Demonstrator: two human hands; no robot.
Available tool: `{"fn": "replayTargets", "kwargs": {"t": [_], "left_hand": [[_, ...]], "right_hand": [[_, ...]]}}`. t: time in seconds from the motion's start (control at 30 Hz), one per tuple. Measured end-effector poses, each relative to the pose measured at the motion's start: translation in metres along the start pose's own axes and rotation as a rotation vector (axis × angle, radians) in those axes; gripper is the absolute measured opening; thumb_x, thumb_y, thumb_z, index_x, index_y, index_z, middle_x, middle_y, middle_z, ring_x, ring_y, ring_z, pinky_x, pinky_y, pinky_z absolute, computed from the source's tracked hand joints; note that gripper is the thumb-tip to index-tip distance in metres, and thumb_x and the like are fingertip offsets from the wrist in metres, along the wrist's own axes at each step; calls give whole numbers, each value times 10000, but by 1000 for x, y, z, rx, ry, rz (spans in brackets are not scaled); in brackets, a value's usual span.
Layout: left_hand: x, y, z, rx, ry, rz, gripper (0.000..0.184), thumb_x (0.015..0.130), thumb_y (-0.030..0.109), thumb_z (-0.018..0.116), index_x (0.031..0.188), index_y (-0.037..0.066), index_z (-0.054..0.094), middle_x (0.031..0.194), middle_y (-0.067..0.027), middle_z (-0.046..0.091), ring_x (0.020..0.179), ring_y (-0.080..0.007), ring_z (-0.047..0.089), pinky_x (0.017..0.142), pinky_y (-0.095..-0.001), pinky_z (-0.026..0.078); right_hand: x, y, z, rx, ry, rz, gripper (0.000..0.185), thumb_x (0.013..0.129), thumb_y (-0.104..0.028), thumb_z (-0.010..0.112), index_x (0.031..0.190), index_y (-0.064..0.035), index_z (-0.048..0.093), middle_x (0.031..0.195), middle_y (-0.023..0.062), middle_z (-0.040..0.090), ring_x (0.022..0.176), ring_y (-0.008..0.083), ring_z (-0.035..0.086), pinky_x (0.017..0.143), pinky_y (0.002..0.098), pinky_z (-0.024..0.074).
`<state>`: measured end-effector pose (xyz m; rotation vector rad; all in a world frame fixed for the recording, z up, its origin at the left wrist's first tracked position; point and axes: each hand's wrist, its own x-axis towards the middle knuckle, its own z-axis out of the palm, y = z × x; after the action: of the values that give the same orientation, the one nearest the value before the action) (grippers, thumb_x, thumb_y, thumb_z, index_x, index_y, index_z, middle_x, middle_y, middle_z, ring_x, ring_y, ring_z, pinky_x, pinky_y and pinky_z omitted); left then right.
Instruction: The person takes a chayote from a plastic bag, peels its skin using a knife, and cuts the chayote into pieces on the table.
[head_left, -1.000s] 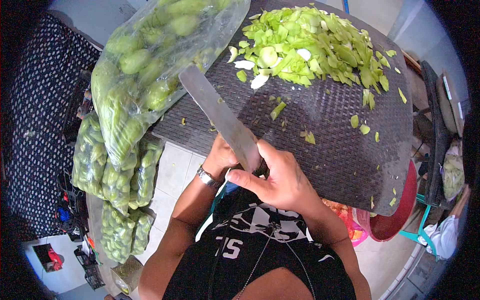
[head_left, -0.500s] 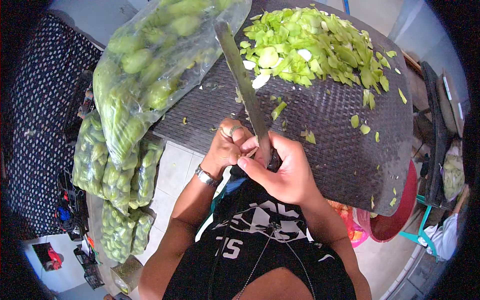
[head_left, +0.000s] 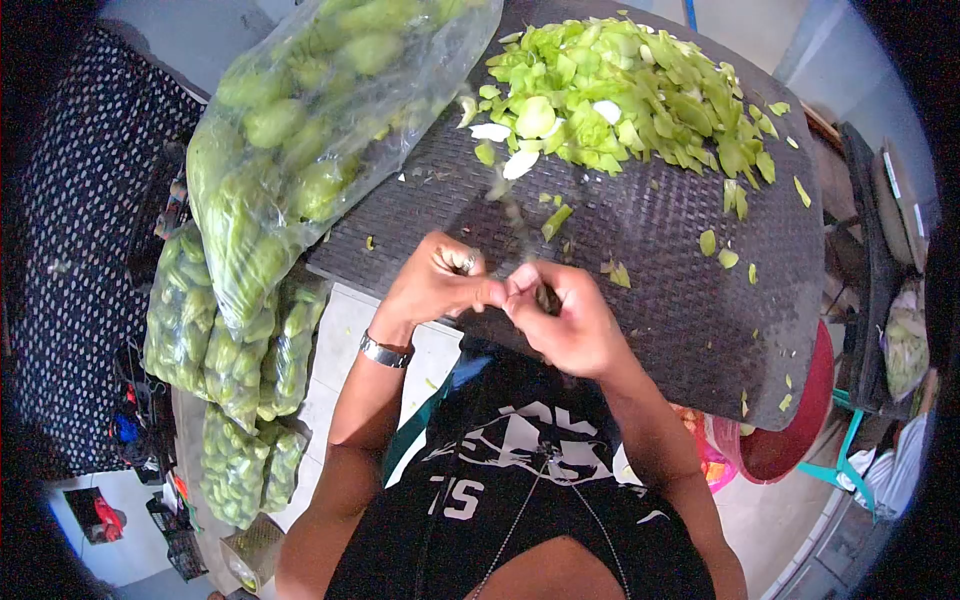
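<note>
Near the edge of a dark brown woven table top (head_left: 690, 320), two thumbs meet

The right hand (head_left: 570, 315) is closed, its fingers curled round what looks like the dark handle of a long-bladed knife (head_left: 547, 298); the blade shows only as a faint, blurred streak rising over the table top. The left hand (head_left: 435, 280), with a silver metal-banded watch (head_left: 385, 350) at its wrist, is half curled, its thumb reaching across to the right thumb and forefinger. Whether anything is pinched between them, I cannot tell.

The step seems to be fine fingertip work close to the blade. To do it well, a firm right grip should come first, so the handle cannot roll. The left thumb is best laid on the flat, working away from the cutting edge, whose direction the blur hides. Short, slow strokes suit it. The tip is best aimed between the bulging clear plastic bag of green, pear-shaped vegetables (head_left: 275, 125) and the heaped pale-green peelings (head_left: 630, 95), clear of the plastic.
</note>
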<state>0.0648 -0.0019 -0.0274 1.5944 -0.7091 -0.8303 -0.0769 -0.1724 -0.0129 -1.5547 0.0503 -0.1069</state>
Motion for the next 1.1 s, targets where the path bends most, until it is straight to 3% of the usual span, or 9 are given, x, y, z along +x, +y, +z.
{"fn": "replayTargets", "kwargs": {"t": [0.17, 0.23, 0.27, 0.3, 0.37, 0.47, 0.63, 0.93, 1.1], "left_hand": [[6, 18, -13, 36, 316, 112, 177, 1028, 136, 636, 1020, -8, 738, 817, -38, 711, 605, -60, 579, 514, -248, 459], [8, 35, -28, 466, 571, 33, 224, 990, 229, 705, 939, 22, 775, 705, -33, 682, 557, -82, 523, 514, -285, 450], [10, 46, -40, 891, 682, -26, 357, 967, 329, 738, 828, 0, 750, 602, -107, 607, 511, -133, 446, 499, -350, 405], [15, 41, -56, 1054, 725, 212, 504, 944, 373, 747, 673, -28, 606, 560, -250, 453, 467, -365, 447, 493, -441, 392], [23, 53, -75, 1230, 697, 247, 429, 969, 329, 715, 716, -5, 622, 666, -279, 547, 588, -467, 527, 529, -469, 425], [41, 57, -100, 1151, 613, 576, 359, 979, 292, 691, 767, 4, 662, 721, -273, 614, 683, -475, 623, 572, -485, 487], [60, 62, -111, 1530, 583, 137, 371, 983, 335, 647, 780, 29, 695, 720, -230, 676, 699, -441, 675, 633, -505, 544], [101, 15, -151, 1540, 361, 281, 251, 927, 230, 648, 853, 4, 728, 847, -255, 711, 776, -425, 716, 668, -514, 572], [108, 33, -135, 1700, 419, -68, 205, 896, 174, 633, 877, 0, 739, 893, -248, 729, 834, -419, 737, 725, -491, 601]], "right_hand": [[-3, 10, -3, 602, 138, 319, 107, 956, -122, 642, 900, -37, 610, 646, -23, 497, 441, 55, 428, 366, 242, 301], [-10, 5, -10, 639, 214, 370, 133, 963, -137, 648, 883, -41, 601, 635, -26, 486, 435, 59, 427, 372, 241, 299], [-12, 3, -13, 591, 224, 374, 162, 965, -156, 666, 871, -46, 593, 631, -27, 487, 432, 62, 431, 369, 247, 297], [-14, 2, -17, 556, 240, 359, 167, 963, -162, 671, 873, -45, 594, 632, -26, 490, 431, 63, 433, 369, 249, 299], [-20, 2, -21, 486, 269, 329, 178, 961, -173, 682, 879, -41, 595, 632, -24, 496, 431, 65, 437, 369, 253, 304], [-28, -1, -28, 383, 321, 343, 208, 959, -209, 694, 896, -32, 603, 625, -22, 504, 419, 72, 438, 372, 260, 322], [-44, 4, -36, 333, 372, 327, 231, 962, -232, 695, 922, -21, 610, 612, -23, 504, 424, 71, 449, 383, 256, 347], [-60, 13, -42, 231, 446, 362, 250, 971, -264, 714, 959, -40, 604, 639, -35, 520, 459, 49, 469, 396, 248, 380], [-61, 22, -41, 217, 458, 368, 242, 972, -257, 718, 953, -47, 599, 658, -32, 521, 460, 49, 470, 396, 247, 382]]}}
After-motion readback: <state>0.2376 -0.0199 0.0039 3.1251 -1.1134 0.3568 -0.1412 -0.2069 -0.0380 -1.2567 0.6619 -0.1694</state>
